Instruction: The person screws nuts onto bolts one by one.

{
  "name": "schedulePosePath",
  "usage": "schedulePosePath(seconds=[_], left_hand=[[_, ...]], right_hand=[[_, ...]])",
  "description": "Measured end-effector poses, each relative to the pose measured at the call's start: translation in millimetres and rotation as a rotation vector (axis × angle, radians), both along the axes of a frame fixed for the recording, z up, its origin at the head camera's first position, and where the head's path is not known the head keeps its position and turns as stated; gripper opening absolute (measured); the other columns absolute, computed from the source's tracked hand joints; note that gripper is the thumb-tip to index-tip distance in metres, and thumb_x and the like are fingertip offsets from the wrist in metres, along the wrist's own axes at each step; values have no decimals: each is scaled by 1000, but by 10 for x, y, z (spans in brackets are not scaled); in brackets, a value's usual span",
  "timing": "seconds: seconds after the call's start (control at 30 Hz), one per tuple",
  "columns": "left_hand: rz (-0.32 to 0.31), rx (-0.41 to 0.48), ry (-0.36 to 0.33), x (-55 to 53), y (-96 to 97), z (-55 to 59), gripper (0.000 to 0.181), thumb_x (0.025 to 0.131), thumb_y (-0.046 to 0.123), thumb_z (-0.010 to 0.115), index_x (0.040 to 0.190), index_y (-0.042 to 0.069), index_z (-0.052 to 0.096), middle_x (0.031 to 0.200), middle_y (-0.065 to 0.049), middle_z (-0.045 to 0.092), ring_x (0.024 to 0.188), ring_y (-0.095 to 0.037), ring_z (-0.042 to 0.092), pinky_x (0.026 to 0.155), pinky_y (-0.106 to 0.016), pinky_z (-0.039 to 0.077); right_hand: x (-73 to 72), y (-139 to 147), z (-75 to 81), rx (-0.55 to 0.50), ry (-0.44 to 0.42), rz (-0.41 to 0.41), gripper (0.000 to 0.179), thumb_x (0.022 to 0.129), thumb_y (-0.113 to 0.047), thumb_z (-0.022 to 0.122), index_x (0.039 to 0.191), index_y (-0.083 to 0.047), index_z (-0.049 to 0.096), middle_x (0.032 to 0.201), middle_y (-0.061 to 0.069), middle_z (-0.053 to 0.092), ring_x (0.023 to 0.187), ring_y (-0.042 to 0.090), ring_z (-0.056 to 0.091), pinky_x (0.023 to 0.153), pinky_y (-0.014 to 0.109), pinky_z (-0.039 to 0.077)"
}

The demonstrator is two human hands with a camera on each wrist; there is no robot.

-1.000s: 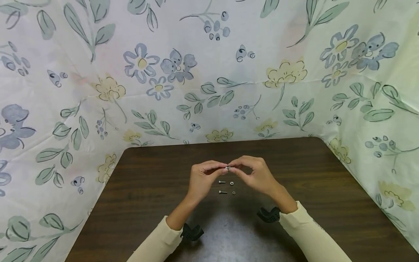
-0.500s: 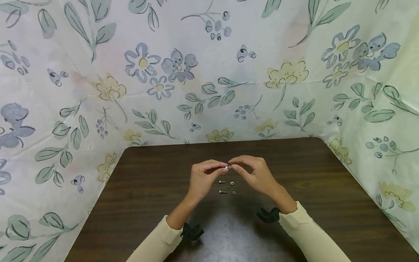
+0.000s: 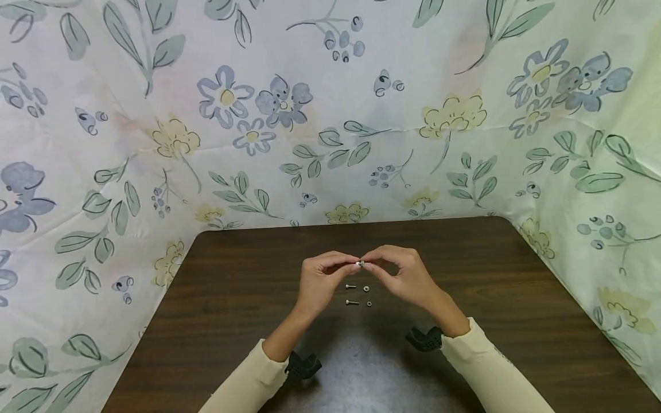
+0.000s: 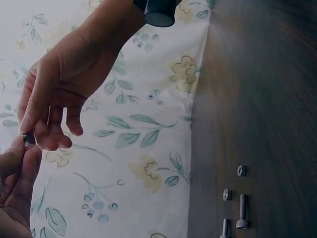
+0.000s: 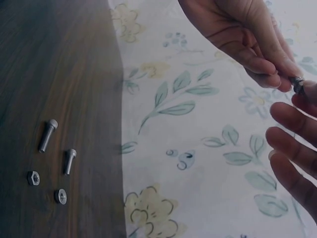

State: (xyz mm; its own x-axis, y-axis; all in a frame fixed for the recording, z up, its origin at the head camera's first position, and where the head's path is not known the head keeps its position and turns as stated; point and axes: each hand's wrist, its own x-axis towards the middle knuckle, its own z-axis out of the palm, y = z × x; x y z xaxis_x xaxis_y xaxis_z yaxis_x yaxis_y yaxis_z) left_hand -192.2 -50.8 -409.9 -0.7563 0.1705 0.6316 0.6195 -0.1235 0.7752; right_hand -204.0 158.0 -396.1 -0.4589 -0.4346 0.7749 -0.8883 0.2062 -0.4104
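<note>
Above the table's middle my two hands meet at the fingertips over a small metal bolt with a nut [image 3: 360, 264]. My left hand [image 3: 321, 282] pinches the bolt from the left between thumb and fingers. From the other side, my right hand [image 3: 404, 277] pinches the nut with thumb and index finger. Fingertips hide most of both pieces; a dark metal edge of the nut [image 5: 297, 85] shows in the right wrist view. On the wood below lie a shorter bolt [image 3: 350, 287], a longer bolt [image 3: 352, 302], a round flanged nut [image 3: 366, 289] and a hex nut [image 3: 369, 304].
The dark wooden table [image 3: 248, 275] reaches back to a floral cloth [image 3: 330, 189] hanging behind it and at both sides. Black wrist cameras sit under both forearms, the left wrist camera [image 3: 303, 366] and the right wrist camera [image 3: 424, 339].
My right thumb and index finger shift slightly at the nut, parting a little and coming together again. My left hand keeps its pinch; the loose bolts and nuts have not moved.
</note>
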Motion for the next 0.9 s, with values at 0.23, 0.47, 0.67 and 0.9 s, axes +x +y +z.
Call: schedulePosePath(seconds=[0.23, 0.47, 0.67, 0.9], left_hand=[[1, 1, 4, 8, -3, 11, 8, 88, -1, 77, 96, -1, 79, 90, -12, 75, 80, -24, 74, 71, -40, 63], [9, 6, -2, -2, 0, 17, 9, 87, -2, 77, 95, -2, 79, 90, -12, 75, 80, -23, 74, 71, -38, 63], [35, -12, -7, 6, 1, 34, 12, 85, -4, 78, 97, -1, 78, 91, -16, 75, 81, -20, 74, 71, -33, 63], [45, -88, -4, 17, -20, 45, 32, 82, -2, 82, 112, 3, 75, 107, -12, 73, 92, -26, 74, 73, -39, 63]], right_hand=[[-3, 0, 2, 30, -19, -13, 16, 89, 2, 75, 99, -10, 76, 94, 0, 75, 84, 12, 71, 74, 27, 59], [2, 14, 16, 18, -30, -18, 13, 91, 0, 74, 100, -8, 76, 92, 5, 76, 79, 12, 69, 72, 22, 57], [9, 13, 26, 0, -73, -35, 6, 92, -3, 75, 96, -7, 76, 86, 3, 75, 71, 10, 67, 66, 18, 55], [33, -12, 20, -38, -72, -56, 20, 85, 9, 77, 94, -8, 76, 83, 2, 74, 69, 11, 68, 65, 19, 56]])
